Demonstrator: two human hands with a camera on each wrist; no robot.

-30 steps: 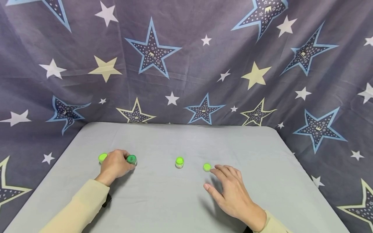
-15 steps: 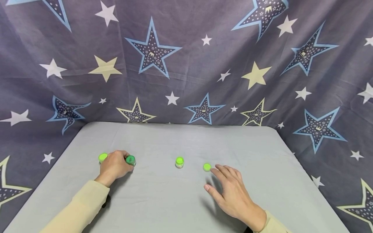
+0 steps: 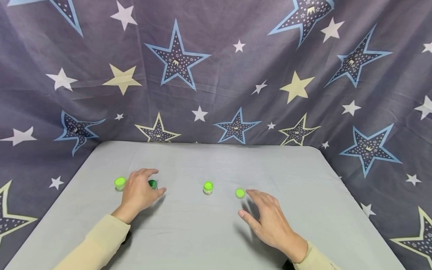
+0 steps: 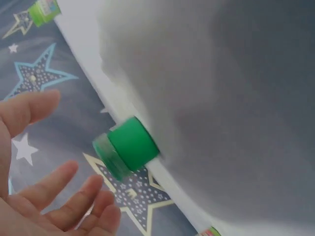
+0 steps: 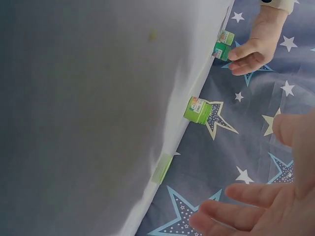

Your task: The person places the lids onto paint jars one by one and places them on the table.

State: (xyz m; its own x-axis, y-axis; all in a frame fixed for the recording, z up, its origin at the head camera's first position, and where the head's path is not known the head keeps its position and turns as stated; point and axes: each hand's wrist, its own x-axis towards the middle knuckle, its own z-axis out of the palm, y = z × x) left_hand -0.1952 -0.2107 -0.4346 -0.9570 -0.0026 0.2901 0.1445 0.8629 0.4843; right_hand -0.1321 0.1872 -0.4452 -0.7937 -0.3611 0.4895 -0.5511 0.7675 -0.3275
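Note:
My left hand (image 3: pixel 137 193) is spread around a dark green jar (image 4: pixel 133 142), thumb and fingers apart from it. The jar stands on the table, with a clear ridged band at its top; in the head view the hand partly hides it. Just left of that hand sits a light green jar (image 3: pixel 119 184). My right hand (image 3: pixel 272 224) hovers over the table with its fingers loosely extended, holding nothing. Close to its index fingertip lies a flat light green lid (image 3: pixel 240 193). Between the two hands stands another light green jar (image 5: pixel 198 110) with a printed label.
A pale grey cloth covers the table (image 3: pixel 189 232). Behind it and at both sides hangs a dark curtain (image 3: pixel 219 75) printed with stars.
My left hand held the dark green jar and shifted it slightly left. Its fingers have since spread and let the jar go. The right hand has barely moved.

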